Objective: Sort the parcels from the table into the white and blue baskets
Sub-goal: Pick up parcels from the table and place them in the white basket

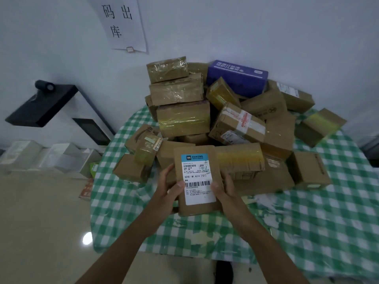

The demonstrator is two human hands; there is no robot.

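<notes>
Both hands hold one flat brown cardboard parcel [198, 179] with a white shipping label [198, 178] facing the camera, lifted above the near part of the table. Left hand [168, 190] grips its left edge, thumb curled over the front onto the label's lower left, fingers behind. Right hand [224, 190] grips the right edge the same way, thumb on the label's lower right. Parcel stands roughly upright, tilted slightly, its top edge overlapping the heap behind.

Heap of brown taped cardboard boxes [184, 117] fills the far half of the round table with green-and-white checked cloth [328, 222], stacked highest at the back left against the white wall [266, 27]. A blue-purple rectangular box [238, 77] lies on top at the back. Boxes reach the table's left and right edges; bare cloth in front and to the near right.

Open beige floor [41, 222] left of the table. Black shelf [41, 107] on the wall at left, pale boxes [51, 154] on the floor below it. White paper sign [123, 23] on the wall. Baskets not in view.
</notes>
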